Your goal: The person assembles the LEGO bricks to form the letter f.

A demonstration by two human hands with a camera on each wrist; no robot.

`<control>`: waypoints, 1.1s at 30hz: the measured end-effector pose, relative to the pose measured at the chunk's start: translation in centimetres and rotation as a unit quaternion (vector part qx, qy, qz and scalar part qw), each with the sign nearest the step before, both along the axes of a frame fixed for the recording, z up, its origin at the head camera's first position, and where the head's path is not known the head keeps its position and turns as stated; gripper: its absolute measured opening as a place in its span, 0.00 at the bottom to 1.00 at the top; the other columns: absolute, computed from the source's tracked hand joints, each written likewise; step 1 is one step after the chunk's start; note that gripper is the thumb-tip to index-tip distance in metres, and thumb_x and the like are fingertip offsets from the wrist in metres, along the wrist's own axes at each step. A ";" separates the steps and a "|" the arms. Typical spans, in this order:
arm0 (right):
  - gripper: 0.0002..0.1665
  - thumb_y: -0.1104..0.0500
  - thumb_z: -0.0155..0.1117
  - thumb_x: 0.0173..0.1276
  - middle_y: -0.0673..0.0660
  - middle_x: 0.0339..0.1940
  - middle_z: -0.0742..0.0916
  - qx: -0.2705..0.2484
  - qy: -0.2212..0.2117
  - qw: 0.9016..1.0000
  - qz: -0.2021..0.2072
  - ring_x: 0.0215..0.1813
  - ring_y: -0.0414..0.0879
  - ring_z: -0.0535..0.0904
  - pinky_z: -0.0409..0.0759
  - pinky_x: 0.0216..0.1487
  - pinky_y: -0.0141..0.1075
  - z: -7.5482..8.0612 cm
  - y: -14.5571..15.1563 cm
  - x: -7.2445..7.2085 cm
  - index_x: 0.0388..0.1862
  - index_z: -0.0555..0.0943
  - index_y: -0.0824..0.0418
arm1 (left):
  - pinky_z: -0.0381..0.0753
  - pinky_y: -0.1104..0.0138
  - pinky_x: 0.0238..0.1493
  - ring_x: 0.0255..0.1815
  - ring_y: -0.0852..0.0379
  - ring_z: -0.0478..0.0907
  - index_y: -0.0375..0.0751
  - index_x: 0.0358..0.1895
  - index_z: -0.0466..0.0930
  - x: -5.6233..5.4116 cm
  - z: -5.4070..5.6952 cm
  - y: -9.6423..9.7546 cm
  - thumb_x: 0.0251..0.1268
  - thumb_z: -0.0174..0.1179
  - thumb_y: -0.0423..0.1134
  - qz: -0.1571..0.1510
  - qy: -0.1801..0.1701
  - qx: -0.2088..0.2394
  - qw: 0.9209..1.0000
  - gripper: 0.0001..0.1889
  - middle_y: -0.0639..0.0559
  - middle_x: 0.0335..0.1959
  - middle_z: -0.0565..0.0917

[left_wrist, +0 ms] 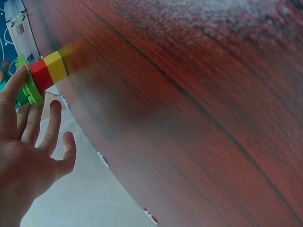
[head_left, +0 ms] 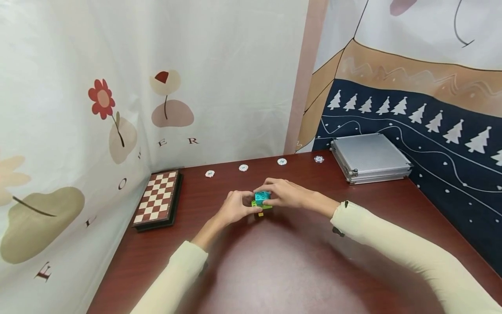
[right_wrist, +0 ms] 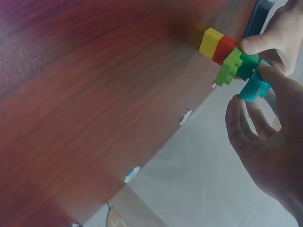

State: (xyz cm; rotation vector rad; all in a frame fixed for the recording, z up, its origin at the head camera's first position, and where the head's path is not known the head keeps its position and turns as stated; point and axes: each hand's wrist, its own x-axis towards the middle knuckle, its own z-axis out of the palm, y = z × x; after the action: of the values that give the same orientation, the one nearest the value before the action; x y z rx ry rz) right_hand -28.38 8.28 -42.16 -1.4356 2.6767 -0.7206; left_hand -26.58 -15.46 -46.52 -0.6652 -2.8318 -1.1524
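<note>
A small tower of toy building blocks stands on the dark red table between both hands. From the bottom it has a yellow block (left_wrist: 56, 67), a red block (left_wrist: 41, 75), a wider light green block (right_wrist: 229, 66) and a dark green block (right_wrist: 247, 66). Topmost is a turquoise block (right_wrist: 252, 88), which looks turned across the dark green one. My left hand (head_left: 234, 207) grips the tower around the light green level, thumb on the near side and fingers behind. With thumb and fingertips my right hand (head_left: 288, 192) pinches the turquoise block from the right.
Several poker chips (head_left: 243, 167) lie in a row along the table's back edge. A chessboard box (head_left: 157, 196) sits at the left, a silver case (head_left: 370, 155) at the back right. Printed curtains (head_left: 235, 87) rise behind the table.
</note>
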 end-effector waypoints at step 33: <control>0.21 0.51 0.73 0.72 0.48 0.41 0.85 -0.062 -0.028 0.998 -0.002 0.37 0.41 0.78 0.80 0.38 0.29 -0.9 -0.5 -1.0 0.59 0.87 0.57 | 0.86 0.63 0.44 0.37 0.64 0.88 0.46 0.48 0.90 0.0 0.3 0.0 0.56 0.80 0.47 -0.012 0.003 -0.004 1.000 0.18 0.57 0.37 0.91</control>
State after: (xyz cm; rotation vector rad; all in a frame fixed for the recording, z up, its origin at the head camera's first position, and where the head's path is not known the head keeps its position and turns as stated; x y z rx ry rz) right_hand -29.34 7.75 -43.07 -1.4126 2.6353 -0.9277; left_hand -26.63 -15.49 -46.19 -0.7051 -2.8331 -1.1410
